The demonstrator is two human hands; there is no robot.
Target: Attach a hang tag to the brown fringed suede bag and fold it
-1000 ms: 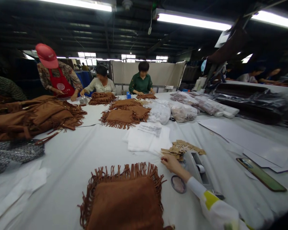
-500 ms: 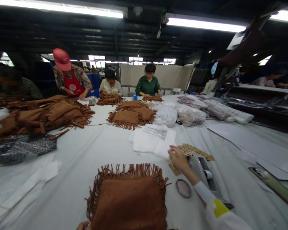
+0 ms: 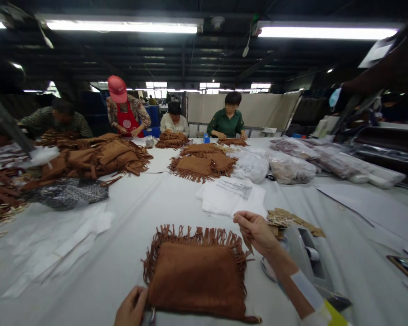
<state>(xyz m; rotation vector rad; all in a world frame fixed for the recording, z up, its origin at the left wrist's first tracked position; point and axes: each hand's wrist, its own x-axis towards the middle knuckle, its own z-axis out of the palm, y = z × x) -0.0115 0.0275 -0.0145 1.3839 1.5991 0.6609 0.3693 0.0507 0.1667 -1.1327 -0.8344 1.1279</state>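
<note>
Right hand (image 3: 256, 230): pinching brown paper tag (image 3: 247, 242)
Left hand (image 3: 132, 306): touching brown rectangular suede-look pouch (image 3: 197, 278), unclear whether gripping
Pouch: lying between both hands

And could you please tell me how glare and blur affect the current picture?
In the head view, the lights burn out to white under a dark roof; at the head view's right edge, the phone looks soft; low in the head view, the bag shows no glare.

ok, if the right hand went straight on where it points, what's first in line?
Likely the flat white packaging with printed lines, just ahead of the right hand. Hand height over the table is unclear, so it might pass above.
</note>
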